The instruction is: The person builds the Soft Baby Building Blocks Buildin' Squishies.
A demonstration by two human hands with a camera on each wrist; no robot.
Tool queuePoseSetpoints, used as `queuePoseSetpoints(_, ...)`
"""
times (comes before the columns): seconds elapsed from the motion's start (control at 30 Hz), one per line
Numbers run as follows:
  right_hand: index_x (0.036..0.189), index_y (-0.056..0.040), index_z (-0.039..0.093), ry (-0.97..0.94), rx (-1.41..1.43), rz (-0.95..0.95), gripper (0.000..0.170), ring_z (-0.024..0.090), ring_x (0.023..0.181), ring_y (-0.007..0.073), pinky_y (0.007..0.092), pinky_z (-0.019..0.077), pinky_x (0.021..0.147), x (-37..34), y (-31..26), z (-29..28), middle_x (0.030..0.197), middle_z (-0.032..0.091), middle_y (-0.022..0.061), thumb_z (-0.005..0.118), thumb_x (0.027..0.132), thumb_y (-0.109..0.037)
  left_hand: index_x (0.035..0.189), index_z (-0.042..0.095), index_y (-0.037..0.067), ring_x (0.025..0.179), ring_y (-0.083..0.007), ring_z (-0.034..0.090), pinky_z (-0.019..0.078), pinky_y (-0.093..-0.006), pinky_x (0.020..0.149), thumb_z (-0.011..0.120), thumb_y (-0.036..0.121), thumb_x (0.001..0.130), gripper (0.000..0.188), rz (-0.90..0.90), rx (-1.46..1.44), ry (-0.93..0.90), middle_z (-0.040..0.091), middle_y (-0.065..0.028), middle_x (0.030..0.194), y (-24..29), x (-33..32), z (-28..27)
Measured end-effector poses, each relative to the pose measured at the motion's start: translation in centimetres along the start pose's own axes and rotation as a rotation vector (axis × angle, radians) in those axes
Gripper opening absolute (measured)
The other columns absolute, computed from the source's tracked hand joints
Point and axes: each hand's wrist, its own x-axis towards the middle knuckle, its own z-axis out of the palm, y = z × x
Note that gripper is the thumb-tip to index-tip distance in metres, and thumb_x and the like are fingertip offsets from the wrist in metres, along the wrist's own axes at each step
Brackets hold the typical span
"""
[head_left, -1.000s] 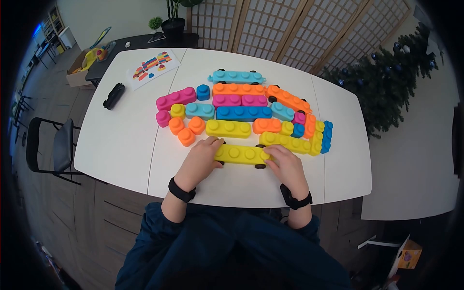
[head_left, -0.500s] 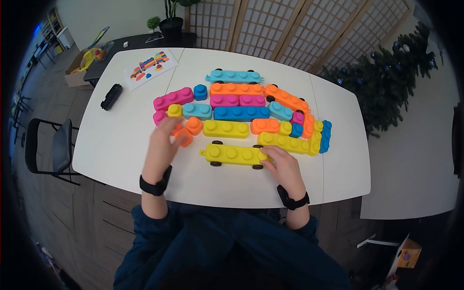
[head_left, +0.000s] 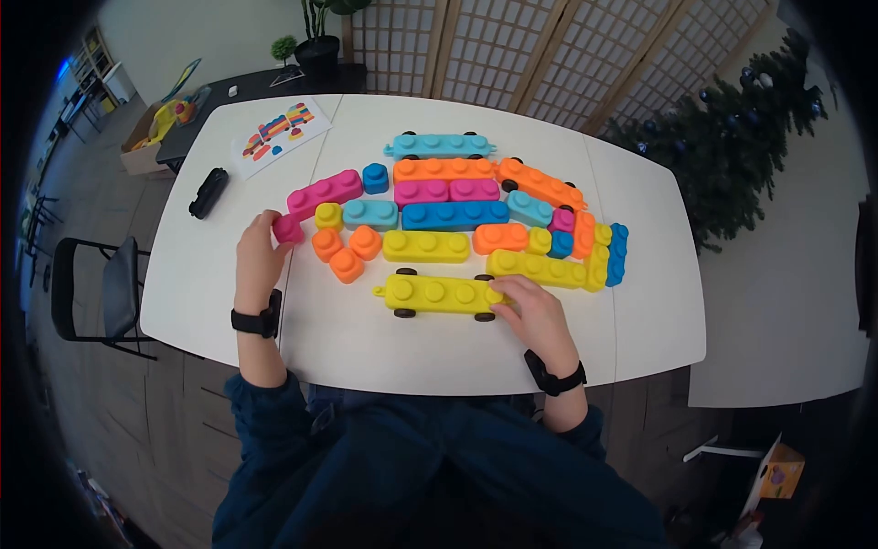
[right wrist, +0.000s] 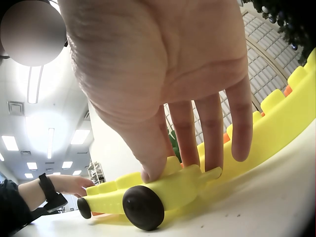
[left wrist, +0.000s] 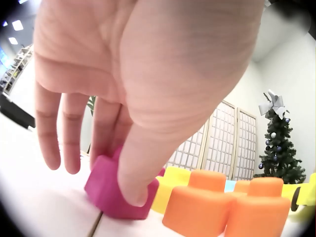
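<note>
At the left of the block layout, my left hand pinches a small magenta block between thumb and fingers. The left wrist view shows the thumb across the near face of that magenta block, low over the white table. My right hand holds the right end of a yellow wheeled base with four black wheels. Seen from the right wrist, the thumb lies on the near side of the yellow wheeled base, fingers on its far side. Orange blocks sit just right of my left hand.
Rows of coloured blocks fill the table's middle, including a long blue block and a yellow block. Behind them stands a light-blue wheeled base. A printed picture sheet and a black object lie at the left.
My left hand has let go of the yellow wheeled base, moved left past the orange blocks and taken hold of the magenta block. My right hand stays at the base's right end.
</note>
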Motion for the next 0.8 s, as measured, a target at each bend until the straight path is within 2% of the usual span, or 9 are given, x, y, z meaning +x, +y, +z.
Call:
queuePoseSetpoints(0.03, 0.114, -0.0061, 0.071, -0.01, 0.014, 0.017, 0.032, 0.069, 0.104, 0.0318, 0.0371, 0.0562, 0.087, -0.1, 0.0, 0.0, 0.117, 0.072, 0.0089, 0.078, 0.085, -0.013, 0.118, 0.062, 0.003, 0.103, -0.036, 0.066, 0.0548, -0.0418, 0.087, 0.08, 0.002, 0.08, 0.042, -0.032, -0.019, 0.071, 0.071, -0.0147, 0.11, 0.9, -0.4, -1.0)
queuePoseSetpoints(0.1, 0.115, -0.0069, 0.071, -0.003, -0.003, 0.006, 0.032, 0.069, 0.103, 0.0307, 0.0368, 0.0564, 0.086, -0.2, -0.1, 0.1, 0.115, 0.072, 0.0081, 0.078, 0.084, -0.013, 0.119, 0.062, 0.003, 0.101, -0.0345, 0.067, 0.0552, -0.0409, 0.084, 0.08, 0.003, 0.082, 0.041, -0.072, -0.035, 0.078, 0.07, -0.0145, 0.113, 3.9, -1.4, -2.5)
queuePoseSetpoints(0.17, 0.115, -0.0077, 0.071, 0.004, -0.021, -0.012, 0.032, 0.069, 0.102, 0.0297, 0.0365, 0.0566, 0.084, -0.2, -0.1, 0.1, 0.114, 0.071, 0.0072, 0.078, 0.084, -0.012, 0.122, 0.062, 0.004, 0.105, -0.0336, 0.067, 0.0545, -0.0409, 0.087, 0.08, 0.004, 0.082, 0.043, 0.14, -0.203, -0.001, 0.07, -0.0149, 0.117, 5.7, -2.3, -3.0)
queuePoseSetpoints(0.23, 0.115, -0.0075, 0.071, -0.003, -0.017, -0.017, 0.032, 0.069, 0.102, 0.0298, 0.0364, 0.0566, 0.084, -0.1, 0.0, 0.0, 0.114, 0.071, 0.0076, 0.078, 0.084, -0.012, 0.126, 0.063, 0.005, 0.109, -0.0295, 0.067, 0.0537, -0.0377, 0.09, 0.081, 0.005, 0.083, 0.047, 0.259, -0.267, -0.12, 0.07, -0.0113, 0.121, 7.4, -3.2, -2.7)
queuePoseSetpoints(0.3, 0.115, -0.0074, 0.071, -0.003, -0.016, -0.014, 0.032, 0.069, 0.102, 0.0298, 0.0363, 0.0566, 0.084, -0.1, -0.1, 0.0, 0.114, 0.071, 0.0077, 0.078, 0.084, -0.012, 0.125, 0.062, 0.004, 0.112, -0.0326, 0.066, 0.0528, -0.041, 0.095, 0.082, 0.003, 0.081, 0.048, 0.376, -0.302, -0.183, 0.069, -0.013, 0.123, 9.1, -3.9, -1.8)
queuePoseSetpoints(0.47, 0.115, -0.0073, 0.071, 0.01, -0.007, -0.01, 0.033, 0.069, 0.103, 0.03, 0.0364, 0.0566, 0.085, -0.2, -0.2, 0.0, 0.114, 0.071, 0.0077, 0.078, 0.084, -0.011, 0.125, 0.062, 0.005, 0.113, -0.0356, 0.064, 0.0507, -0.0404, 0.098, 0.082, 0.004, 0.081, 0.048, 0.408, -0.353, -0.425, 0.068, -0.0144, 0.122, 11.2, -5.1, 0.6)
queuePoseSetpoints(0.57, 0.115, -0.0073, 0.071, 0.01, -0.005, -0.014, 0.033, 0.069, 0.103, 0.03, 0.0365, 0.0567, 0.085, -0.2, -0.2, -0.1, 0.115, 0.071, 0.0078, 0.078, 0.084, -0.011, 0.123, 0.063, 0.005, 0.111, -0.0354, 0.064, 0.0513, -0.0407, 0.097, 0.082, 0.003, 0.08, 0.047, 0.389, -0.332, -0.442, 0.068, -0.0143, 0.119, 11.1, -5.4, 1.5)
queuePoseSetpoints(0.63, 0.116, -0.0065, 0.071, -0.027, 0.012, 0.018, 0.033, 0.069, 0.105, 0.0315, 0.0364, 0.0562, 0.089, -0.1, -0.2, -0.2, 0.119, 0.071, 0.0093, 0.078, 0.085, -0.013, 0.122, 0.063, 0.005, 0.11, -0.0351, 0.065, 0.0516, -0.0404, 0.096, 0.082, 0.003, 0.08, 0.046, 0.387, -0.342, -0.452, 0.068, -0.0143, 0.117, 11.1, -5.3, 1.6)
queuePoseSetpoints(0.8, 0.116, -0.0075, 0.071, -0.007, 0.003, -0.014, 0.032, 0.069, 0.103, 0.0301, 0.0368, 0.0569, 0.085, 0.0, -0.3, -0.1, 0.116, 0.071, 0.0078, 0.077, 0.085, -0.012, 0.118, 0.064, 0.004, 0.106, -0.0342, 0.066, 0.0528, -0.0393, 0.093, 0.081, 0.002, 0.079, 0.043, 0.371, -0.352, -0.459, 0.069, -0.0137, 0.112, 11.1, -5.3, 2.1)
